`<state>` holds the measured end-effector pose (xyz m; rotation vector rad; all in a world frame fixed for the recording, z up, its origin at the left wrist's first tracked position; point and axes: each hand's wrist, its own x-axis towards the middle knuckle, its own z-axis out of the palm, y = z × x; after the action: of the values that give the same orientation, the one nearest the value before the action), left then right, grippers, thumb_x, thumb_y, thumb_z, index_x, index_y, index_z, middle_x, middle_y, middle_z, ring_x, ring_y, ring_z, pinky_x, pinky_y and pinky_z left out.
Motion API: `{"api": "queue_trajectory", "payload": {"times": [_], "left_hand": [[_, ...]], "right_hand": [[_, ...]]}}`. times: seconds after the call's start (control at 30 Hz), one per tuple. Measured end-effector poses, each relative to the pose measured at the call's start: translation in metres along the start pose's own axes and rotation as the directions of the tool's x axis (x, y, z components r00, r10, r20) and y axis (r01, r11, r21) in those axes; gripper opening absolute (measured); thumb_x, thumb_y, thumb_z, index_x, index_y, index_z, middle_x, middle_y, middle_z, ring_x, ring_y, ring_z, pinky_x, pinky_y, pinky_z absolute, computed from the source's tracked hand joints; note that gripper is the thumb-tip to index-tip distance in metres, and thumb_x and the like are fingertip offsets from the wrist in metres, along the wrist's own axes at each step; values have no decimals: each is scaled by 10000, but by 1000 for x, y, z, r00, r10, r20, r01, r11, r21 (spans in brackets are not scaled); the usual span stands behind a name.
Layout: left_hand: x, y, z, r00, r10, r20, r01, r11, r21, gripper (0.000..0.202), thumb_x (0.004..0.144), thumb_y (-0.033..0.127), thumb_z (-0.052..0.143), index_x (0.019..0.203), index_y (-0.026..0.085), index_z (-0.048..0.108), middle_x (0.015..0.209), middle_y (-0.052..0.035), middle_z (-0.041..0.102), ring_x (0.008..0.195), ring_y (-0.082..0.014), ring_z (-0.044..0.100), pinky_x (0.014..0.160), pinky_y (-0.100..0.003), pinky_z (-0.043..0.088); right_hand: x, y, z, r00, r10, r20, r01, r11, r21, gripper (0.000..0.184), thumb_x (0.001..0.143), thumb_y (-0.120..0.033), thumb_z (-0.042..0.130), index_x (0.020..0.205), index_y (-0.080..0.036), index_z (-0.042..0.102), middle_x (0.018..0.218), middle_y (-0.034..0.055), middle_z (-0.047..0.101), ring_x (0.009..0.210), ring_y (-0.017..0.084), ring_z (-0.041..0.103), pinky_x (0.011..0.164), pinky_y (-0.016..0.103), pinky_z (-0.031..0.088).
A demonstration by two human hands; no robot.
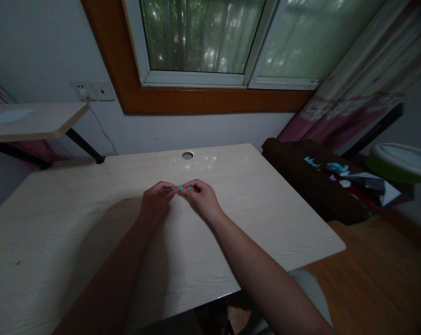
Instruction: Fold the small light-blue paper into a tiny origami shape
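Observation:
A small turquoise piece, possibly folded paper [180,187], sits between my fingertips above the pale wooden desk [266,204]. My left hand [159,195] pinches its left side, thumb and forefinger together. On the other side, my right hand [200,193] pinches it the same way. The fingertips of both hands nearly meet at the piece and cover most of it, so its full shape is hidden. Both forearms reach in from the bottom of the view.
A round cable hole [187,156] lies near the desk's back edge. At the left stands a raised shelf [39,125] on black legs. On the right, a dark wooden cabinet [294,163] bears turquoise paper pieces [337,168] and a green container [399,165]. A window [203,37] is ahead.

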<state>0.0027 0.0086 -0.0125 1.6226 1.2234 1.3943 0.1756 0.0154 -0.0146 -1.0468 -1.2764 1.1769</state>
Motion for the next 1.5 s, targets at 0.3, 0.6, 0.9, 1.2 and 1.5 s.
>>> {"api": "queue_trajectory", "payload": {"times": [0.3,0.6,0.9,1.2,1.5], "left_hand": [[0,-1,1,998,-55,6,55,998,-28,234,744,389,772,860,192,719,871,-52,765,799,-189,719,767,-292,569],[0,1,-2,998,-61,33,61,998,-1,170,775,344,745,860,199,723,862,-34,763,797,-176,716,783,-277,562],[0,1,-3,998,-34,57,31,999,44,147,805,340,718,871,209,730,869,-31,764,803,-169,711,770,-261,552],[-1,2,-2,998,-24,63,21,998,54,160,803,352,718,879,212,726,881,-35,766,809,-179,716,783,-280,559],[2,1,0,994,-47,100,47,999,9,235,786,406,728,887,194,724,845,-44,758,773,-181,709,744,-279,565]], "right_hand": [[-1,2,-1,1000,10,2,-10,1000,10,272,684,-401,792,841,-198,701,728,1,666,632,130,561,624,253,443],[0,-2,-1,998,28,52,-32,996,80,288,679,-346,798,914,-196,728,800,31,715,710,154,634,714,295,504],[-2,-5,-1,999,-30,18,31,999,-36,237,692,-380,790,841,-199,754,849,58,720,788,179,644,763,317,505],[-2,1,-3,994,-112,7,112,983,-148,222,747,-416,754,836,-213,750,831,40,702,762,173,617,709,294,474],[-3,-6,-3,988,-156,-5,154,979,-133,178,741,-386,767,790,-216,746,807,29,692,764,171,614,723,296,465]]}}
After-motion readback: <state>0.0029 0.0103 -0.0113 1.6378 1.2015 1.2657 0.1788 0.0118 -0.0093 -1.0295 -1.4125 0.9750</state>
